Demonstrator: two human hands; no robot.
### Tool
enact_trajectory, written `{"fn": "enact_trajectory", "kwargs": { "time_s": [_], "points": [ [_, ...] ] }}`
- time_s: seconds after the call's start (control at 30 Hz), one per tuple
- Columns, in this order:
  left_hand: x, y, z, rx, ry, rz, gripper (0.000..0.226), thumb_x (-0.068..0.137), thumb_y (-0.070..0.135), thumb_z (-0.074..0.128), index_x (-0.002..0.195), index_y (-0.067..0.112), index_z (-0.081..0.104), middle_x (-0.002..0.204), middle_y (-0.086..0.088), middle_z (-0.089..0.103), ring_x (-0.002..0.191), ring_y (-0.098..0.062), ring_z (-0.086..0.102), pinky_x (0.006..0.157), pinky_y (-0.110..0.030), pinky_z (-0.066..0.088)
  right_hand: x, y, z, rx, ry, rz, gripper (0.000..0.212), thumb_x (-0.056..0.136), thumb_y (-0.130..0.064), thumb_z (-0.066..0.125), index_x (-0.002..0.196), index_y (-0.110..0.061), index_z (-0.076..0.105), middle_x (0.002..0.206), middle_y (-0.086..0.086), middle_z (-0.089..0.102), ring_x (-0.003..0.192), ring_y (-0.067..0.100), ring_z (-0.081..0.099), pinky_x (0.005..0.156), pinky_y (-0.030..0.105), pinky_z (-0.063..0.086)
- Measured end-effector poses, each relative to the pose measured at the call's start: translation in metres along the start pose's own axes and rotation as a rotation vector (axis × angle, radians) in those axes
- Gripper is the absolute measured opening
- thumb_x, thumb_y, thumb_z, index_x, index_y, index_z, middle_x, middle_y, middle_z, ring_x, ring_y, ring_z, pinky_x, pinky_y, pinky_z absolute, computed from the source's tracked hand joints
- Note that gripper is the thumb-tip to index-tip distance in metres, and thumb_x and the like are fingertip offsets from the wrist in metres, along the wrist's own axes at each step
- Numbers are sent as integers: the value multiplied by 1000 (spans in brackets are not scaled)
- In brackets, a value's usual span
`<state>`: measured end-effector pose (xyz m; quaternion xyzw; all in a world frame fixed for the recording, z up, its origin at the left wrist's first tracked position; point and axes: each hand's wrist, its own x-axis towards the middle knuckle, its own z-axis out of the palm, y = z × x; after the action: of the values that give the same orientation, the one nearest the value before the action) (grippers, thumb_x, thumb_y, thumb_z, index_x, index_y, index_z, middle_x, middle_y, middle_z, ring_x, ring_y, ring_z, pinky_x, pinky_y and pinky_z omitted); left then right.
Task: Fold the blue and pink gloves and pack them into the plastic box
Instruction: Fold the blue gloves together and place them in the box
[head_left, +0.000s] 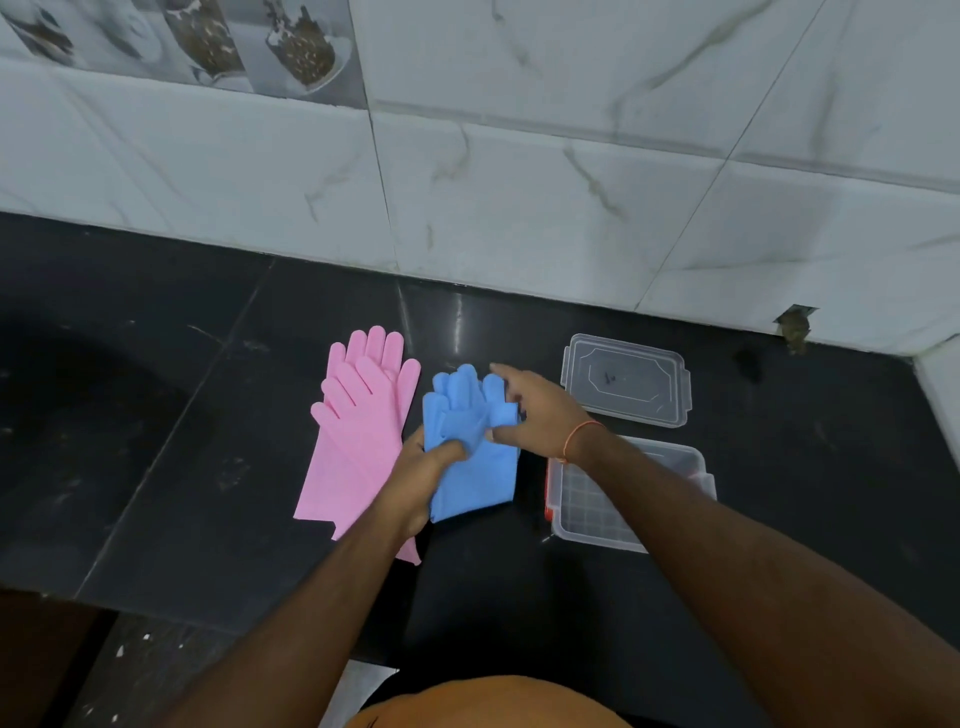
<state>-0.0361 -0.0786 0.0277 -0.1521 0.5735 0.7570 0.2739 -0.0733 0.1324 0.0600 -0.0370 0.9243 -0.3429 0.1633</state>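
Looking down from the head camera, the view takes in a dark polished stone tabletop (208, 467) set against a white marble-patterned tiled wall (519, 182).

The pair of blue rubber gloves (470, 441) lies stacked near the middle of the tabletop, fingers pointing toward the wall. The left hand (415, 478) has its grip clamped on the gloves at their left edge, thumb on top and pressing into the bunched material at mid-length. The right hand (535, 410) pinches the same bunched fold between thumb and fingers from the right side, its index finger extended toward the wall; an orange thread band (576, 439) circles that wrist.

The pair of pink rubber gloves (363, 431) lies flat just to the left of the blue pair, one glove overlapping the other, cuffs toward the person and partly hidden by the left forearm.

The clear rectangular plastic box (597, 514) sits open to the right, partly covered by the right forearm. Its clear lid (626, 379) lies flat behind it, nearer the wall.
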Motion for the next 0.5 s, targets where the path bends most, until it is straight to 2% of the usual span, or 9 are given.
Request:
{"fn": "enact_trajectory", "kwargs": {
  "time_s": [0.1,0.2,0.27,0.33,0.4,0.5],
  "points": [
    [-1,14,3,-257,-1,23,55,88,10,73,143,13,67,132,-18,78,116,-36,79,84,-46,69,-6,-8,-4,224,201,3,104,81,-42,88,165,-27,29,149,0,44,126,12,52,104,34,50],
    [-6,24,17,-465,2,55,45,97,10,71,142,14,70,134,-18,77,124,-39,75,89,-50,69,-20,-19,-12,419,281,131,111,78,-58,85,166,-31,23,149,-9,42,122,15,60,93,34,55],
    [-9,30,33,-565,-42,98,32,98,10,70,127,19,82,128,-15,80,116,-36,80,86,-50,69,-33,-23,-18,597,241,226,112,76,-60,87,164,-30,24,147,-6,52,117,18,68,88,40,63],
    [-13,34,52,-648,-99,139,32,99,8,66,126,16,81,128,-16,79,111,-34,81,85,-49,68,-49,-20,-24,773,133,297,95,77,-58,87,154,-23,43,139,1,66,110,20,74,85,44,66],
    [-17,33,69,-698,-148,147,33,99,9,66,129,12,78,133,-19,77,113,-35,80,89,-51,67,-64,-13,-27,976,14,323,73,79,-53,88,137,-18,61,127,4,76,108,24,78,96,50,63],
    [-24,23,95,-704,-188,114,30,97,16,68,120,14,86,136,-19,76,117,-36,79,96,-53,66,-84,2,-31,1259,31,321,63,83,-36,90,137,-15,64,127,9,77,115,31,75,100,52,59]
  ]
}}
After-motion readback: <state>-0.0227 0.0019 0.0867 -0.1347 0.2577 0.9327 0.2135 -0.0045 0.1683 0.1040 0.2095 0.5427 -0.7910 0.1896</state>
